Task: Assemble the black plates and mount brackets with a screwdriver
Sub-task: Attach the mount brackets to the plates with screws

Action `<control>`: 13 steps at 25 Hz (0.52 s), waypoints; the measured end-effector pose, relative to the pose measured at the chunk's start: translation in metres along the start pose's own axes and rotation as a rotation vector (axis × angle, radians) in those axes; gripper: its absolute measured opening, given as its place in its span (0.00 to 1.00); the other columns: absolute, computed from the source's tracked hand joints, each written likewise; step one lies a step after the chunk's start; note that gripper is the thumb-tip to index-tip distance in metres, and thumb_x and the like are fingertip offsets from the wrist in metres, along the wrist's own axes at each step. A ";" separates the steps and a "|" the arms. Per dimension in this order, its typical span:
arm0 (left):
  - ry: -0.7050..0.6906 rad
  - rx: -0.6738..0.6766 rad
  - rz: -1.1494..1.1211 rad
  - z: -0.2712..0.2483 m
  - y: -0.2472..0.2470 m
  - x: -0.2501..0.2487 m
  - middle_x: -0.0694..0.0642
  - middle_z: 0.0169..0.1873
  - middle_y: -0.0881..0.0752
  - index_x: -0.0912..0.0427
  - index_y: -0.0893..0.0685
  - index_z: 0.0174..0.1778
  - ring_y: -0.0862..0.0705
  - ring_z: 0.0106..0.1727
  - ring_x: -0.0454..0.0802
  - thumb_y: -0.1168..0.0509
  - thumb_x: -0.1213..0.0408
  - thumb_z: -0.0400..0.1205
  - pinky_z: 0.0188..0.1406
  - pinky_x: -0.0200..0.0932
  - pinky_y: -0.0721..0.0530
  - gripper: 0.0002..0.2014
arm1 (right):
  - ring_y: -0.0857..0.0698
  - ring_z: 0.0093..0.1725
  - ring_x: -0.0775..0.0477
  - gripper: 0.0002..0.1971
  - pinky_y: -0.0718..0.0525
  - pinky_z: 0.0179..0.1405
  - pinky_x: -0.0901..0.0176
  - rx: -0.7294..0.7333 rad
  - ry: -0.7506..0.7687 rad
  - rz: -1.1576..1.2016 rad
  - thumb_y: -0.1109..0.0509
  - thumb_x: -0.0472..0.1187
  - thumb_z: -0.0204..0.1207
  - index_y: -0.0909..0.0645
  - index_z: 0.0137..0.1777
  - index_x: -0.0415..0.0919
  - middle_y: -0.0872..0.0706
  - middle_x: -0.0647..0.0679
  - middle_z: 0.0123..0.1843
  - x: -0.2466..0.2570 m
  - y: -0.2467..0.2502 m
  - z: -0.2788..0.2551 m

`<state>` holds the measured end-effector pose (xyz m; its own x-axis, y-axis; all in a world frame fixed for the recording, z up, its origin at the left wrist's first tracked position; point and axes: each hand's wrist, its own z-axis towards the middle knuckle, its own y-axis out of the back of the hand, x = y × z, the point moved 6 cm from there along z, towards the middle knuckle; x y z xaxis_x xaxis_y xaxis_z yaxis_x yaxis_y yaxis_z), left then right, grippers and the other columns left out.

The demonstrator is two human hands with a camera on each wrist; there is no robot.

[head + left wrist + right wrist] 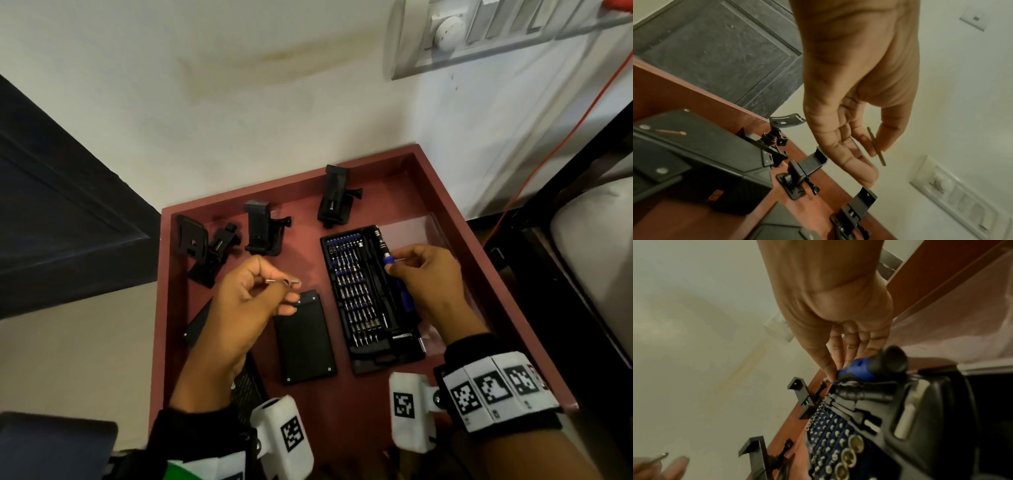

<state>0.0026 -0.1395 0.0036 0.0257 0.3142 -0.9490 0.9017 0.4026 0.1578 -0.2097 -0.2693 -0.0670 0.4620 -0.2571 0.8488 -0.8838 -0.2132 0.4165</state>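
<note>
White walls meet in a corner behind the red-brown counter, which has a raised rim.

A black bit case lies open on the counter, full of small bits in rows. The right hand is over the case. Its fingers pinch a screwdriver with a blue and black handle, close to the tip end.

Left of the case, a black plate lies flat on the counter. More black plates sit further left, partly hidden under the arm.

The left hand is up in the air left of the case. Its thumb and a finger pinch a thin metal bit. The other fingers are loose.

Behind the case, by the wall, one mount bracket stands up. Two more mount brackets stand further left of it along the back rim.
</note>
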 end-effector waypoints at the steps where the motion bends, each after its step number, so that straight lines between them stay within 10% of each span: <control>1: -0.004 0.007 -0.004 0.000 -0.002 0.000 0.54 0.35 0.10 0.65 0.22 0.36 0.12 0.36 0.47 0.39 0.81 0.81 0.34 0.36 0.13 0.10 | 0.15 0.32 0.43 0.06 0.12 0.41 0.37 -0.008 0.001 0.001 0.23 0.34 0.69 0.14 0.41 0.45 0.13 0.47 0.33 -0.001 -0.002 0.000; 8: -0.019 0.042 -0.011 0.003 -0.004 0.003 0.58 0.34 0.09 0.65 0.23 0.34 0.11 0.35 0.49 0.37 0.85 0.78 0.34 0.37 0.13 0.12 | 0.14 0.39 0.48 0.08 0.15 0.43 0.57 -0.026 0.097 -0.082 0.22 0.37 0.70 0.14 0.48 0.40 0.15 0.51 0.36 0.009 -0.007 -0.003; 13: -0.031 0.029 0.002 0.003 -0.004 0.002 0.59 0.33 0.10 0.63 0.22 0.36 0.11 0.35 0.49 0.36 0.82 0.78 0.33 0.37 0.13 0.11 | 0.14 0.35 0.48 0.14 0.12 0.42 0.47 -0.054 0.048 0.133 0.28 0.34 0.74 0.19 0.60 0.40 0.15 0.50 0.37 0.007 -0.007 -0.001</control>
<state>0.0006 -0.1426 0.0005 0.0400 0.2883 -0.9567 0.9136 0.3771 0.1518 -0.2004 -0.2685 -0.0640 0.3380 -0.2337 0.9117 -0.9401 -0.1287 0.3156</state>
